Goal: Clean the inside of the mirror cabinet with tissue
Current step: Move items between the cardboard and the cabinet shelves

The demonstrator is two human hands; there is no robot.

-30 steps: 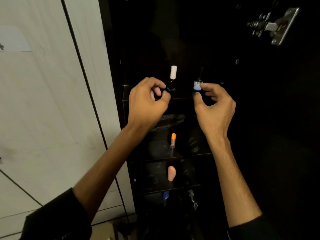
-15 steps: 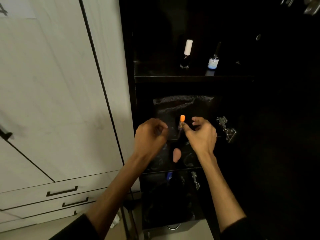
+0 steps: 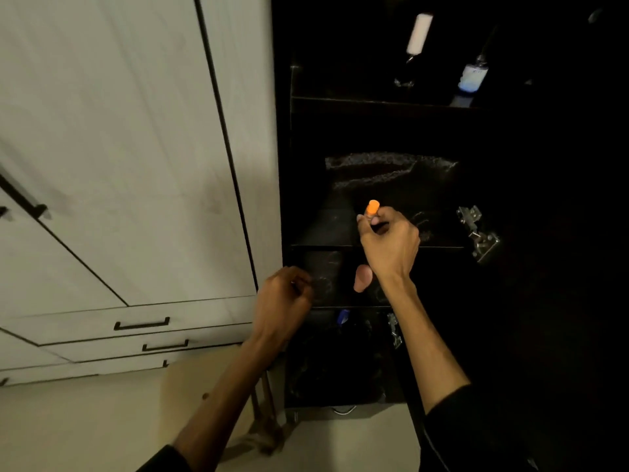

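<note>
The open mirror cabinet [image 3: 374,247] is dark inside, with several shelves one above another. My right hand [image 3: 389,243] reaches into the middle shelf and pinches a small orange-capped tube [image 3: 372,208] just below its cap. My left hand [image 3: 282,301] hovers lower, at the cabinet's left edge, with its fingers curled; I see nothing in it. No tissue is in view.
On the upper shelf stand a white-capped bottle [image 3: 418,35] and a blue-labelled bottle [image 3: 473,76]. A pink sponge [image 3: 362,277] and a blue item [image 3: 342,316] sit on lower shelves. A metal hinge [image 3: 478,233] juts out at the right. White wardrobe doors and drawers [image 3: 141,324] fill the left.
Both hands left the two bottles on the upper shelf and dropped down. My right hand took hold of the orange-capped tube; my left hand drew back down and left.
</note>
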